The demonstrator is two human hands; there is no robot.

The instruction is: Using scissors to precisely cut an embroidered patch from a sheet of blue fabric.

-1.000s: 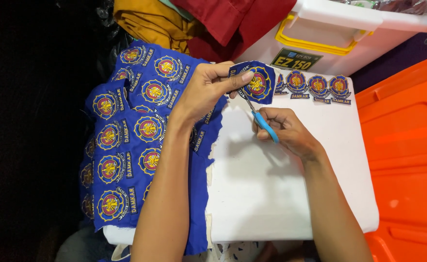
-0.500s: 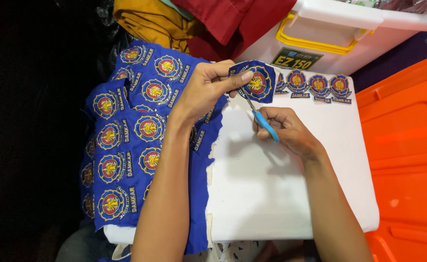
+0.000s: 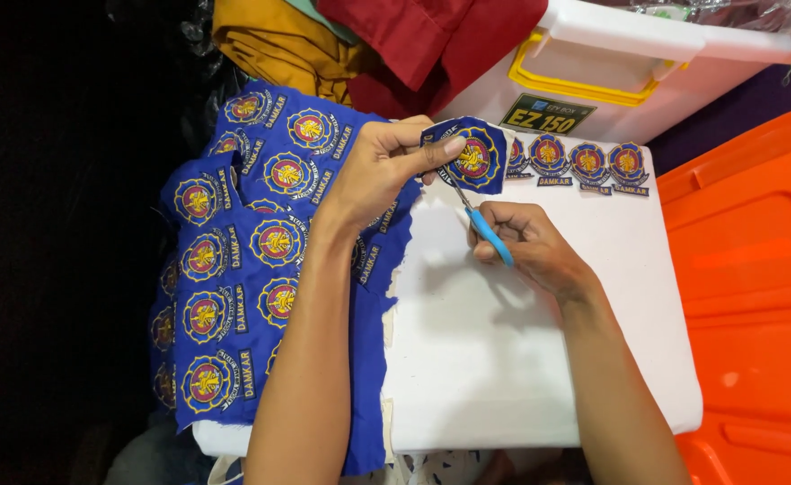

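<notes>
Barely anything has shifted across the last second, and that is the story here: the left hand (image 3: 382, 171) keeps the same pinch on the round blue embroidered patch with the yellow and red emblem (image 3: 469, 157), held up just above the far edge of the white tabletop (image 3: 503, 359). Thumb and fingers stay clenched on the patch's left edge, with the emblem facing up toward the camera.

The right hand (image 3: 525, 242) sits just below it, its grip closed around the small scissors with blue handles (image 3: 487, 229). The blades angle up to the lower rim of the patch, in the same spot as a moment ago. From that steadiness I judge the trimming around the emblem is mid-cut, slow and careful, with the loose blue margin still attached on the lower side.

Under the left forearm, the large sheet of blue fabric covered in rows of the same embroidered emblems (image 3: 234, 260) drapes off the tabletop's left side, uncut and unmoved. Along the far edge, a row of finished cut-out patches (image 3: 584, 166) lies flat, just beside the held one. Behind them stands a white plastic storage box with yellow latches (image 3: 611, 72), and folded mustard and dark red cloth (image 3: 341, 45) rests near it. An orange plastic lid (image 3: 755, 269) fills the right.
</notes>
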